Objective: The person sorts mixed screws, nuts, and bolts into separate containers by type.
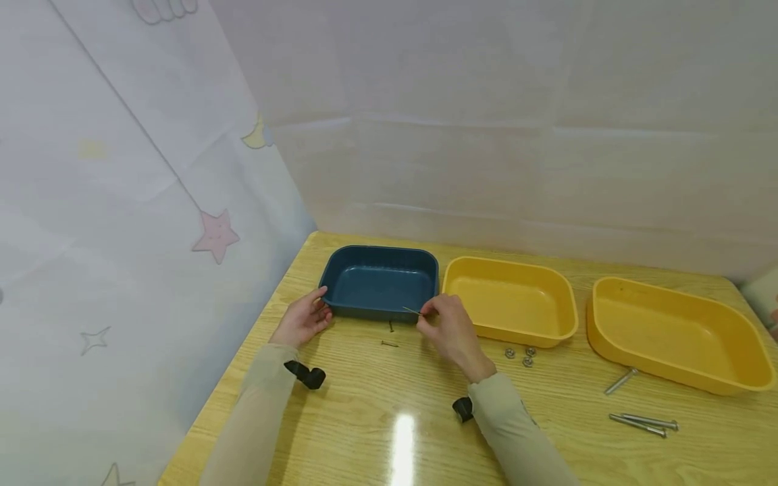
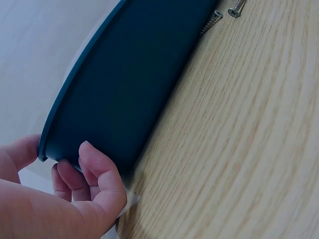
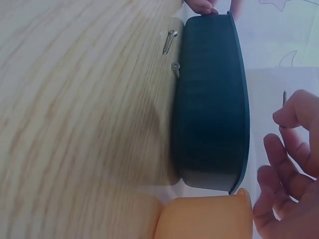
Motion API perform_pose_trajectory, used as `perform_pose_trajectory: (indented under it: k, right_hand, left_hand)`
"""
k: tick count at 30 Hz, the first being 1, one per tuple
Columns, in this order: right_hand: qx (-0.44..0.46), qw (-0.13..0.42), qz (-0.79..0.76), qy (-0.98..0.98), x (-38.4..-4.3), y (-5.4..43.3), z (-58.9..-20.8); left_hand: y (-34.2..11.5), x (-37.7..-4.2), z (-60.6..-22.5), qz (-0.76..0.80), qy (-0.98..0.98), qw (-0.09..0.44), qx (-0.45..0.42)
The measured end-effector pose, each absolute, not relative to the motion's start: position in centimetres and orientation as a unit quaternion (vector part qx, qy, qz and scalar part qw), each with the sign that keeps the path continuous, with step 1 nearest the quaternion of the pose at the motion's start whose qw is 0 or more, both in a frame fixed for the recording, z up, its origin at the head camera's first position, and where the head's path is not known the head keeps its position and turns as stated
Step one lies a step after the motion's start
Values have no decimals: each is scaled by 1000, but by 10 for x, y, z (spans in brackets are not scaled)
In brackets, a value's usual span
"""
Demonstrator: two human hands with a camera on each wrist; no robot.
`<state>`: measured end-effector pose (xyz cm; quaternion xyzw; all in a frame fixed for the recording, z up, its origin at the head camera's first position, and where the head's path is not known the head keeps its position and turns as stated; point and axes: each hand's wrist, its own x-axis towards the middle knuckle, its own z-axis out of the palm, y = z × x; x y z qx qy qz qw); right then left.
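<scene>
A dark blue tray (image 1: 378, 314) stands at the back left of the table. My left hand (image 1: 304, 320) holds its near left corner, thumb at the rim and fingers curled against the outer wall, as the left wrist view shows. Over the tray's near right corner, my right hand (image 1: 451, 331) pinches a thin screw (image 3: 284, 97) between thumb and forefinger; its tip points left. Two more screws lie on the wood in front of the tray, one screw (image 1: 392, 327) close to the wall and another screw (image 1: 390, 344) slightly nearer me.
Right of the blue tray is a yellow tray (image 1: 510, 331), with three nuts (image 1: 527, 362) in front of it. A second yellow tray (image 1: 675, 364) stands farther right. Near it lie a single bolt (image 1: 621, 381) and a pair of bolts (image 1: 644, 422). A curtain (image 1: 462, 169) hangs behind the table.
</scene>
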<state>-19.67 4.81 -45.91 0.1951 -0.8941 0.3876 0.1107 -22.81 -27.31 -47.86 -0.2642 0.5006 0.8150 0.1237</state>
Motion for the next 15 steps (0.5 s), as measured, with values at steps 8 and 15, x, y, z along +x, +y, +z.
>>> perform_pose_trajectory:
  k: [8,15]
  right_hand:
    - [179,131,383,-897,-200,45,-460]
    - [167,141,387,-896,-201,41,-458]
  left_hand:
    - [-273,-228,-476,816,496,121,-269]
    - [-273,-226,-471,818,493,119,-270]
